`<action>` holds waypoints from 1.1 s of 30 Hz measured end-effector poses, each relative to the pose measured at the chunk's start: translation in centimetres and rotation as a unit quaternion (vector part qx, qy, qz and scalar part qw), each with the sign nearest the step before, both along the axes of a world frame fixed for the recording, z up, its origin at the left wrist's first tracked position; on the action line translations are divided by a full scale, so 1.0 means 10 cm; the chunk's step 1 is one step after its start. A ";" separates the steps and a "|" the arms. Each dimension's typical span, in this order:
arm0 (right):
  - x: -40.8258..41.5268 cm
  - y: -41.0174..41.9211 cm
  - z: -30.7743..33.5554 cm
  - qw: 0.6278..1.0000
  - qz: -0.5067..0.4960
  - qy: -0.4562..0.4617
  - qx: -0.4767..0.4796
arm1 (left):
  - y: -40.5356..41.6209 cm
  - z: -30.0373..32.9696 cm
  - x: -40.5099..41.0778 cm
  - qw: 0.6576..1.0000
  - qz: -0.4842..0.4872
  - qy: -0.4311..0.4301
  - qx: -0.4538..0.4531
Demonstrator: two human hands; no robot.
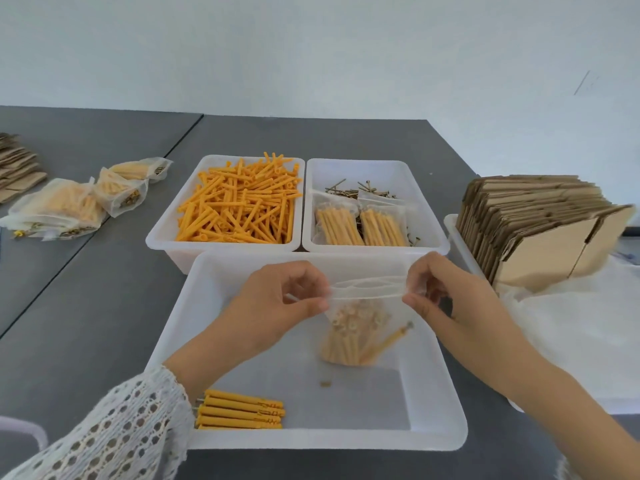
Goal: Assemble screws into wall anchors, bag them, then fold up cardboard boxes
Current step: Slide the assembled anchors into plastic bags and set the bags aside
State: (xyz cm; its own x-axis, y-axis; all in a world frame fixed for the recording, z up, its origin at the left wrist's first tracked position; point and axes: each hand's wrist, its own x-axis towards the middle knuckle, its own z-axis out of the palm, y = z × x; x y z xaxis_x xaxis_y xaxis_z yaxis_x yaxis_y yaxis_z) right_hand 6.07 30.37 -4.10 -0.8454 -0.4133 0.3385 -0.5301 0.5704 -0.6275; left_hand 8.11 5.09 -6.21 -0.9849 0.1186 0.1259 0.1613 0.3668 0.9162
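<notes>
— What have the grips got?
— My left grip (277, 299) and right grip (440, 296) each pinch an end of the bag (363, 320) mouth, held over the near tray (242, 441). Anchors fill it.
— Which step?
— Sealing, I think; the zip looks blurred. Next, run the strip shut, then bag the anchors (242, 410) lying in the tray.

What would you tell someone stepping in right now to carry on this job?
Left hand and right hand each pinch an end of the zip bag top, held over the front tray; it holds assembled anchors and looks unsealed.
Five assembled anchors lie in that tray.
Done: filled bags on the table's left, two more in the screw tray.
Left: seal this bag, work through the loose anchors, fold the flat cardboard boxes.
</notes>
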 end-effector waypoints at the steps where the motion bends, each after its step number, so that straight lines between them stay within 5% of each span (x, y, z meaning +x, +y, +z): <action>1: 0.00 0.01 -0.03 1.000 -0.013 -0.013 -0.020 | 0.04 0.01 -0.01 1.000 0.009 0.014 -0.007; 8: -0.08 0.11 -0.20 0.976 -0.092 -0.144 -0.132 | 0.19 0.07 -0.11 0.997 0.051 0.054 0.022; 16: 0.01 0.05 -0.28 0.964 -0.109 -0.102 -0.221 | 0.18 0.08 -0.07 0.983 0.057 0.133 -0.114; 33: 0.23 0.10 -0.28 0.960 -0.124 -0.107 -0.227 | 0.19 0.03 0.00 0.962 0.058 0.191 -0.186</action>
State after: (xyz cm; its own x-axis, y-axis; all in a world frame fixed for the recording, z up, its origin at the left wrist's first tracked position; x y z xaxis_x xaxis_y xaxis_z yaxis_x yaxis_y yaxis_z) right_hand 8.42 31.39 -6.94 -0.9690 -0.0413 0.2435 -0.2443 0.3039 -0.9208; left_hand 8.14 6.98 -5.87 -0.8844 0.1176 0.4516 0.3986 0.6937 0.6000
